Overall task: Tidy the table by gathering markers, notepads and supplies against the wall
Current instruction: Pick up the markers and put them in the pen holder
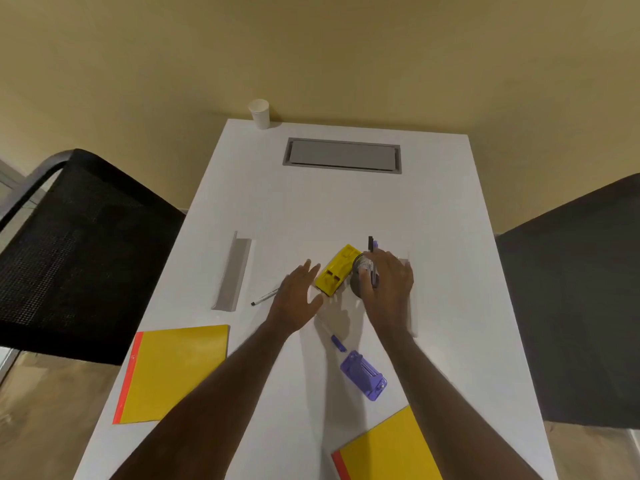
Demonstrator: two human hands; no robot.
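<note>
Black mesh shows under the right hand [388, 282], whose grip is closed around a round pen holder [360, 275] with markers [371, 244] standing in it, probably to carry it to the wall. The left hand [298, 299] is open and flat, holding nothing, just beside the yellow eraser [334, 270], perhaps ready to push it. Outward on the tabletop [311, 209] lie a black pen [265, 297], a purple marker [337, 342], a purple eraser [363, 375] and two yellow notepads [176, 372], all well apart from the wall. The holder's base is hidden by the fingers, and the nearer notepad is cut off.
</note>
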